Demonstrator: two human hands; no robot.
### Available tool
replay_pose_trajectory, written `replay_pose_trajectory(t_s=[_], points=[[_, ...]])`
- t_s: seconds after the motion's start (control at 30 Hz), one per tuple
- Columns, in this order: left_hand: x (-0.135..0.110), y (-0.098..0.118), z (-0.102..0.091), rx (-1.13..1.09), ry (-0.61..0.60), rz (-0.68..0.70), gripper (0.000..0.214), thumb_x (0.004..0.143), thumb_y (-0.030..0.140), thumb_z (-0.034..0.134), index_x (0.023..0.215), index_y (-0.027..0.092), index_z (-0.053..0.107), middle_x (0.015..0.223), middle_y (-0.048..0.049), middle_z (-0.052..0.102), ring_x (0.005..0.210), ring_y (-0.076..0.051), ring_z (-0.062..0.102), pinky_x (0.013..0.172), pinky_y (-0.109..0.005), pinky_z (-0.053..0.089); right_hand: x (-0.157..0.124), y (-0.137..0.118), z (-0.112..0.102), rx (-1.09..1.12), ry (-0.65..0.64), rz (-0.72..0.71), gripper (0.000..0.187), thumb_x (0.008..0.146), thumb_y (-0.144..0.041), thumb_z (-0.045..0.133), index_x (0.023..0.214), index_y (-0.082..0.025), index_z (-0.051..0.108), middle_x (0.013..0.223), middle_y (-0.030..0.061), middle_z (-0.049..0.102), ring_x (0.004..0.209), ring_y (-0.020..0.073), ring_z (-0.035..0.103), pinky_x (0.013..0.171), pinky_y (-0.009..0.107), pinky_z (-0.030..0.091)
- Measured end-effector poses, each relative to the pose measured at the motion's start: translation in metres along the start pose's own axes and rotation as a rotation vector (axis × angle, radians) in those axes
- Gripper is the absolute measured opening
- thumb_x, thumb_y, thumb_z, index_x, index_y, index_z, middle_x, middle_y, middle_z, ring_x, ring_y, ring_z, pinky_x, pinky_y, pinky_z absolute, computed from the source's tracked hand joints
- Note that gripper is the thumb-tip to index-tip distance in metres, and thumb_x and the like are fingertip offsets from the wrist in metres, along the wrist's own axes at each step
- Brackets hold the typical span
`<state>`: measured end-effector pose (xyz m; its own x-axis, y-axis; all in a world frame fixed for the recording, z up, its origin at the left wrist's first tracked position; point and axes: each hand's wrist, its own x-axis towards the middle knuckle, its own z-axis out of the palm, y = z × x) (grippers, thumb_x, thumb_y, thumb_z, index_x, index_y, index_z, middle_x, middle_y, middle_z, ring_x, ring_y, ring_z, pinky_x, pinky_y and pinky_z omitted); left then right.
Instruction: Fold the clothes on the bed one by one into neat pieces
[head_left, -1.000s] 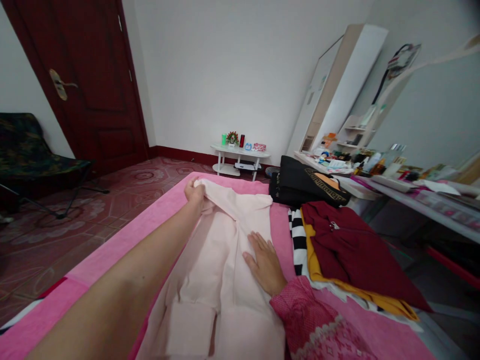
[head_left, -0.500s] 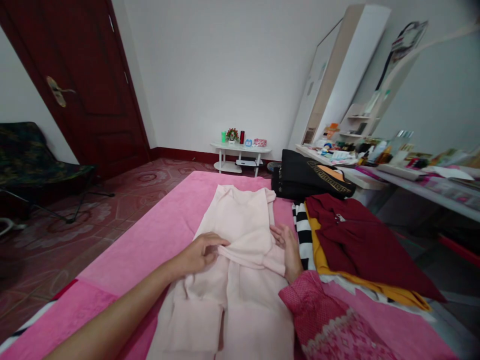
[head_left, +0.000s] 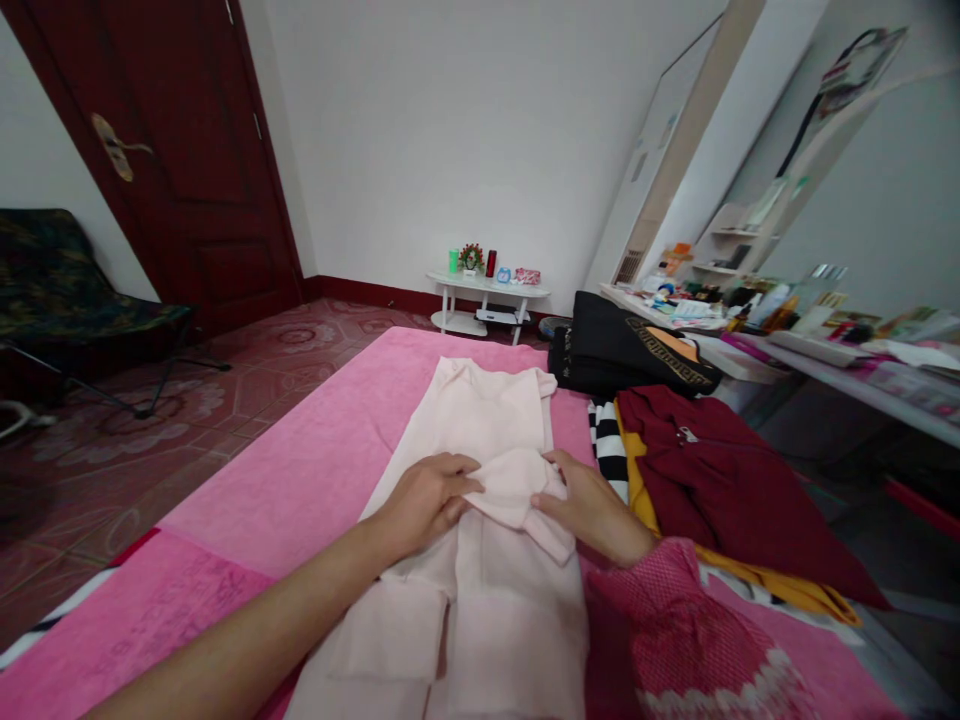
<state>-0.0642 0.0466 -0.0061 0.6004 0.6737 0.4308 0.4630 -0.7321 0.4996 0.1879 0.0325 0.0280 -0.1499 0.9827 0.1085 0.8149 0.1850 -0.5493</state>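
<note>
A pale pink long-sleeved top [head_left: 495,410] lies lengthwise on the bright pink bed cover [head_left: 322,430], its sleeves folded inward over the body. My left hand [head_left: 431,500] pinches the left edge of a folded sleeve layer around the middle of the top. On the other side, my right hand [head_left: 589,505] has thumb and fingers curled on the same layer, which bunches slightly between both hands. One ribbed cuff lies flat nearer to me, below my left forearm. The fabric under my fingertips is partly hidden.
To the right lies a stack of folded clothes with a dark red garment [head_left: 720,480] on top, over mustard and black-and-white ones. Behind it sits a folded black garment [head_left: 630,350]. A cluttered dressing table [head_left: 862,370] stands right, a camouflage folding chair [head_left: 82,290] left.
My right hand has moved inward from the right edge and closed on the sleeve layer. My left hand has shifted slightly right, and the layer is more bunched. The view has tilted slightly.
</note>
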Motion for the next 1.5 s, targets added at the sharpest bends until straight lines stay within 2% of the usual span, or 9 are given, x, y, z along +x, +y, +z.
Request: replay_pose_trajectory(t_s=[0.2,0.47,0.67,0.8,0.9,1.0,1.13,1.27,1.5], points=[[-0.002,0.004,-0.041,-0.55,-0.047,-0.14,0.021,0.087,0.028,0.056,0.096,0.016,0.071,0.104,-0.0091,0.069,0.098,-0.021,0.063,0.089,-0.032,0.046,-0.032,-0.057,-0.037,0.268,-0.183,-0.099,0.041,0.077,-0.03,0.059,0.117,-0.021,0.054,0.077,-0.0016,0.061,0.065,0.0127,0.057,0.055,0.02,0.041],[-0.009,0.021,-0.053,-0.462,-0.436,-0.044,0.013,0.078,0.021,0.066,0.089,0.016,0.071,0.09,-0.0056,0.07,0.085,-0.017,0.064,0.081,-0.026,0.048,-0.055,-0.078,-0.057,0.136,-0.779,-0.079,0.016,0.08,-0.023,0.048,0.081,-0.018,0.063,0.056,-0.0049,0.056,0.042,0.0066,0.048,0.042,0.017,0.029],[-0.005,0.024,-0.061,-0.62,-0.637,-0.136,0.022,0.08,0.034,0.067,0.09,0.016,0.072,0.085,-0.0045,0.069,0.078,-0.014,0.061,0.074,-0.022,0.047,-0.042,-0.066,-0.039,-0.069,-0.411,-0.172,0.024,0.07,-0.029,0.066,0.091,-0.019,0.07,0.073,0.0007,0.068,0.065,0.0126,0.059,0.056,0.019,0.037],[0.01,0.032,-0.068,-0.671,-0.837,-0.197,0.03,0.079,0.037,0.068,0.1,0.016,0.071,0.083,-0.0043,0.07,0.072,-0.013,0.061,0.067,-0.021,0.047,-0.042,-0.066,-0.017,-0.005,-0.669,-0.343,0.015,0.073,-0.024,0.062,0.079,-0.018,0.075,0.07,-0.0002,0.071,0.062,0.0097,0.059,0.058,0.017,0.038],[0.033,0.033,-0.056,-0.529,-0.732,-0.181,0.032,0.082,0.035,0.063,0.107,0.016,0.069,0.085,-0.0039,0.071,0.073,-0.015,0.063,0.066,-0.021,0.048,-0.042,-0.069,-0.001,0.028,-0.76,-0.365,0.016,0.075,-0.025,0.063,0.072,-0.016,0.075,0.061,-0.0005,0.068,0.054,0.008,0.056,0.053,0.016,0.036],[0.055,0.022,-0.023,-0.243,-0.339,-0.181,0.034,0.084,0.032,0.057,0.113,0.016,0.065,0.106,-0.0085,0.069,0.094,-0.021,0.063,0.082,-0.029,0.049,-0.043,-0.069,0.008,0.048,-0.768,-0.347,0.013,0.073,-0.026,0.065,0.069,-0.016,0.074,0.056,-0.0019,0.065,0.052,0.0075,0.054,0.051,0.015,0.037],[0.06,0.001,0.027,0.186,-0.074,-0.226,0.058,0.083,0.041,0.057,0.136,0.019,0.048,0.147,-0.0131,0.038,0.136,-0.033,0.029,0.111,-0.05,0.022,-0.043,-0.064,0.01,0.168,-0.785,-0.222,0.01,0.069,-0.026,0.068,0.071,-0.017,0.071,0.056,-0.0033,0.063,0.05,0.0071,0.054,0.048,0.014,0.037],[0.051,-0.009,0.044,0.293,-0.207,-0.147,0.053,0.087,0.049,0.049,0.136,0.029,0.047,0.152,-0.0064,0.03,0.142,-0.037,0.007,0.112,-0.059,0.008,-0.012,-0.055,-0.004,0.46,-0.588,-0.007,0.018,0.073,-0.03,0.061,0.081,-0.015,0.066,0.059,-0.0027,0.06,0.045,0.0077,0.053,0.043,0.016,0.038],[0.051,-0.012,0.038,0.193,-0.141,-0.16,0.052,0.077,0.048,0.063,0.126,0.03,0.056,0.147,-0.0073,0.037,0.141,-0.035,0.014,0.113,-0.054,0.015,0.136,0.003,-0.024,0.418,0.363,0.129,0.043,0.067,-0.031,0.068,0.106,-0.014,0.06,0.087,0.0071,0.067,0.072,0.0169,0.064,0.06,0.025,0.05]])
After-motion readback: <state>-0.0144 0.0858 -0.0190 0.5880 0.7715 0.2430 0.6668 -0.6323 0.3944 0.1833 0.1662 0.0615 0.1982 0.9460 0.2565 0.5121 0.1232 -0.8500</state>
